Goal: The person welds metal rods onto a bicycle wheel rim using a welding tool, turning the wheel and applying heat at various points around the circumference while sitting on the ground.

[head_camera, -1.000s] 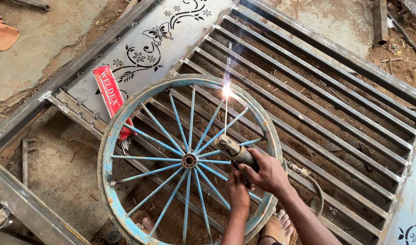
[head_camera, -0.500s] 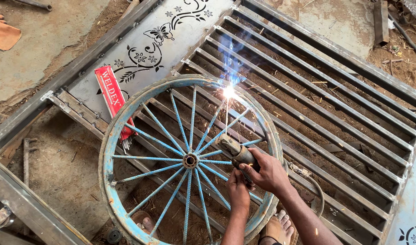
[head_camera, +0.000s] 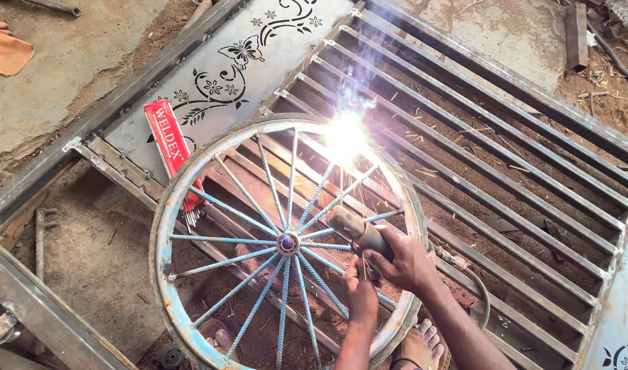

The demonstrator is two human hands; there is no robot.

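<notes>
A steel gate frame [head_camera: 506, 157] lies flat on the dirt ground [head_camera: 88, 274], with parallel bars running diagonally and a sheet panel [head_camera: 211, 82] carrying cut-out flower and butterfly patterns at its upper left. A blue spoked wheel [head_camera: 164, 233] rests on top of the gate frame, with its rim overlapping the bars and its hub [head_camera: 287, 242] near the centre of the view.

Both forearms enter from the bottom edge and extend upward over the lower right part of the wheel. The right hand [head_camera: 404, 264] is closed fully around the handle of the electrode holder [head_camera: 358, 231], which points up and left toward the far side of the rim. A bright welding arc [head_camera: 345, 136] burns where the rod meets the rim, with smoke above it and sparks below.

The left hand [head_camera: 360, 291] sits just below and beside the right hand, with its fingers curled. It touches the right hand near the holder; whether it grips anything cannot be determined.

A red box of welding rods [head_camera: 170, 147] lies on the sheet panel just left of the rim, with bare rod ends showing at its lower end. A sandalled foot [head_camera: 418, 346] stands below the wheel's lower right edge.
</notes>
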